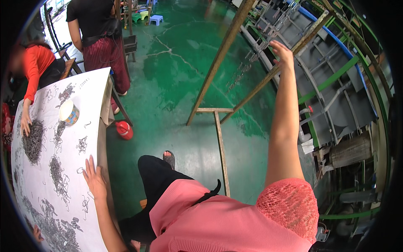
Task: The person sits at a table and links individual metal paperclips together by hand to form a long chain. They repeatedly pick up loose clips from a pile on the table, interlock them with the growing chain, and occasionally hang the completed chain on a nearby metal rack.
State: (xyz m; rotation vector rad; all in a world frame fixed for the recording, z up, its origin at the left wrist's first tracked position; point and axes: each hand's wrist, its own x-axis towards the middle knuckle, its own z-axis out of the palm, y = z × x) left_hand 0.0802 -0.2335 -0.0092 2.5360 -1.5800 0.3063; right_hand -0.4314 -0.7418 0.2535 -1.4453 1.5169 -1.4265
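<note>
My left hand [95, 180] lies flat with spread fingers at the near edge of a white-topped table [77, 168]. Beside its fingertips is a small thin ring of wire [80, 170]. Piles of small dark bent wire pieces [58, 178] lie further in on the tabletop. My right arm stretches far out to the right, and the right hand [283, 55] is raised with its fingers apart, holding nothing I can see. It is near a brown bar frame [257, 88] and some hanging metal hooks [247, 63]; whether it touches the bar I cannot tell.
A person in red reaches into a dark wire heap [33, 143]; another person stands beyond the table. A patterned paper cup [68, 112] stands on the tabletop. On the green floor [168, 96] are a red container [124, 130] and a blue stool [156, 19]. Racks and pipes [331, 113] line the right.
</note>
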